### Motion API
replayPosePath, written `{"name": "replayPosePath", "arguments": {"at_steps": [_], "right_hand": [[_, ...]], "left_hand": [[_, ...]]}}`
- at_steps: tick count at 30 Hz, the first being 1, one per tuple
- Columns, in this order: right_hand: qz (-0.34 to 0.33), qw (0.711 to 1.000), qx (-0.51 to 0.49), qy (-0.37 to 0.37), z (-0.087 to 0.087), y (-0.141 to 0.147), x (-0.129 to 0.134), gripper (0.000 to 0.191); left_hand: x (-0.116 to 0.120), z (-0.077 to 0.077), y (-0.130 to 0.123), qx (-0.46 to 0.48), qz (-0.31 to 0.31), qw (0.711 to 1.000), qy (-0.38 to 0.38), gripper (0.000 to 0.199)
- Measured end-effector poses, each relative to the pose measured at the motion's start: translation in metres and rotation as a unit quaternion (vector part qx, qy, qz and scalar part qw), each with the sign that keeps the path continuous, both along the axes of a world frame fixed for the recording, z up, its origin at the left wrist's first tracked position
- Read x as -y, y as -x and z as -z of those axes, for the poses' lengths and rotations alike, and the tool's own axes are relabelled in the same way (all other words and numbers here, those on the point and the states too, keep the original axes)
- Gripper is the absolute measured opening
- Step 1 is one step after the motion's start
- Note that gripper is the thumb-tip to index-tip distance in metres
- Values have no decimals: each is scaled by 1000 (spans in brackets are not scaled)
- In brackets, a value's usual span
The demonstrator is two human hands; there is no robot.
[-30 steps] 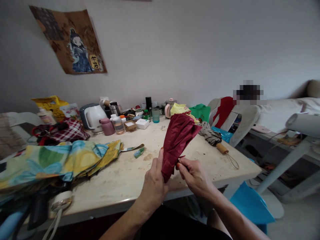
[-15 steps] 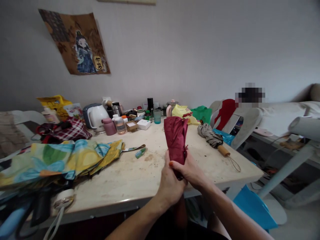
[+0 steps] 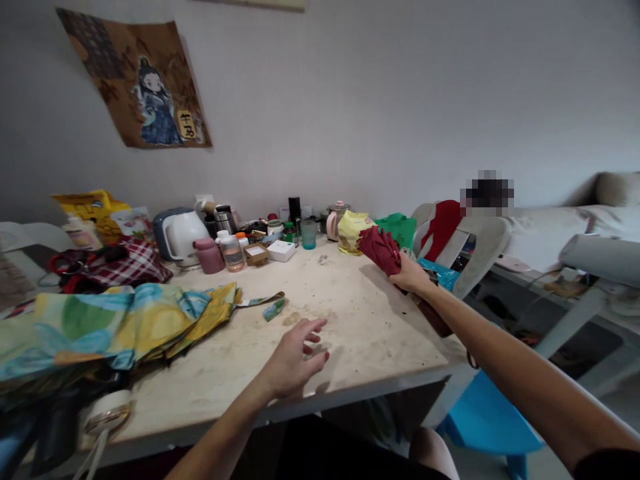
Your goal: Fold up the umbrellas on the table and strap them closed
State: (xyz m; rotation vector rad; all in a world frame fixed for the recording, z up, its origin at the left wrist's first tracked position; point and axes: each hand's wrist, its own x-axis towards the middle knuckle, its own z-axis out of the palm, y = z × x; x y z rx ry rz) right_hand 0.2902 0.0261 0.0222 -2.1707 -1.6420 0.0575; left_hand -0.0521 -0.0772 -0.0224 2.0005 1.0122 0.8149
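Observation:
A folded dark red umbrella (image 3: 381, 251) is in my right hand (image 3: 411, 275), which grips it low on its cloth over the right part of the table; its brown handle (image 3: 436, 316) points back toward me. The grey umbrella on that side is almost wholly hidden behind it. Over the front of the table hovers my left hand (image 3: 297, 357), empty, its fingers apart and slightly curled. To its left lies a yellow, green and blue patterned umbrella (image 3: 130, 327) with loosely gathered cloth; its strap (image 3: 274, 307) stretches across the tabletop.
Along the wall stand a white kettle (image 3: 185, 235), a pink jar (image 3: 209, 256), a clear bottle (image 3: 232, 253), small boxes (image 3: 281, 251), a teal cup (image 3: 309, 235) and a yellow bag (image 3: 353, 233). A blue stool (image 3: 490, 417) is beside the table (image 3: 345, 333). Behind the white chair (image 3: 487, 250) a person's blurred head shows.
The red umbrella has gone from both hands at the front to my right hand alone, farther right and over the grey umbrella. My left hand has let go and moved left.

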Motion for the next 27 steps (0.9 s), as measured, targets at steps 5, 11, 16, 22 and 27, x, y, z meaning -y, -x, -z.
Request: {"name": "replayPosePath", "arguments": {"at_steps": [5, 11, 16, 22, 27], "right_hand": [[28, 994, 83, 70, 21, 1, -26, 53], [28, 987, 125, 92, 53, 3, -41, 48], [-32, 982, 131, 133, 50, -11, -44, 54], [-40, 981, 151, 114, 51, -9, -35, 53], [-29, 982, 177, 58, 59, -6, -27, 54]], "left_hand": [[-12, 3, 22, -4, -49, 999, 7, 48], [-25, 1, 72, -44, -123, 991, -20, 44], [-17, -3, 147, -205, -284, 927, -133, 41], [29, 2, 211, -481, -499, 713, -102, 39], [34, 10, 225, -419, -522, 742, -16, 40]]}}
